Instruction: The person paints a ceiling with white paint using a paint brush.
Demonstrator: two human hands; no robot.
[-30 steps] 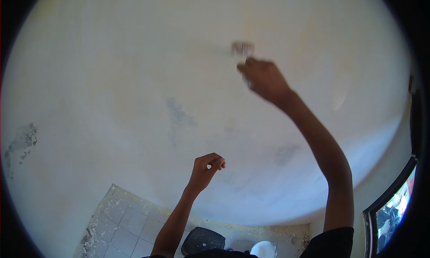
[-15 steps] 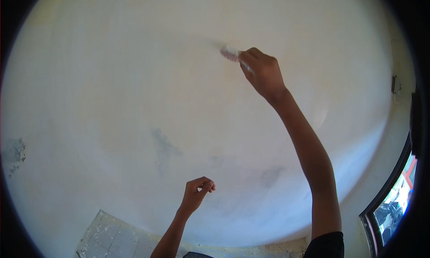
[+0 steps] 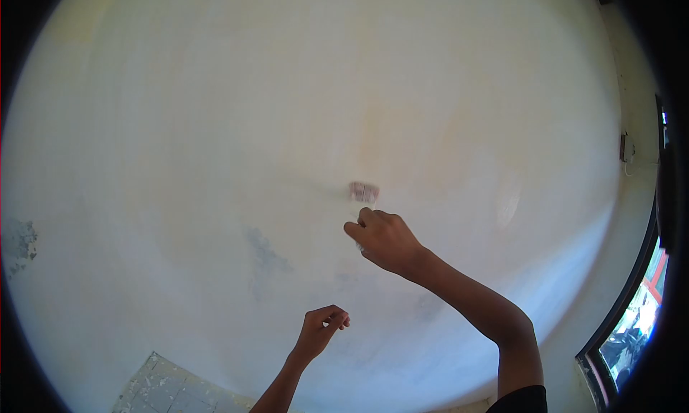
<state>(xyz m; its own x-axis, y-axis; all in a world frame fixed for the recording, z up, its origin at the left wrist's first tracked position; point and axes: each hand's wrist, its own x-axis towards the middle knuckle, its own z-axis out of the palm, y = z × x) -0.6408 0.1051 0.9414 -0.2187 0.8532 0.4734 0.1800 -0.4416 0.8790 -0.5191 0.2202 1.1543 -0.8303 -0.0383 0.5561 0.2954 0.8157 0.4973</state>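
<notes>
My right hand (image 3: 387,242) is closed around the handle of a paintbrush (image 3: 364,192). The brush head points upward, with its pinkish, white-smeared bristles at the wall (image 3: 215,126), whose surface is pale and unevenly coated in white and faint yellow. Most of the handle is hidden inside my fist. Lower down, my left hand (image 3: 320,330) hangs in front of the wall with its fingers curled in and thumb against them. A small gap shows between thumb and fingers, and I see nothing held there.
Grey stains (image 3: 267,251) mark the middle of the wall, and a peeling patch (image 3: 21,241) lies at the far left. Paint-spotted tiles (image 3: 169,384) show at the lower left. A dark-framed opening (image 3: 631,334) and a small wall fitting (image 3: 627,147) are on the right.
My right hand has swept the paintbrush down the wall, its elbow now bent more. The left hand stays curled, nearly in place. The view has shifted slightly.
</notes>
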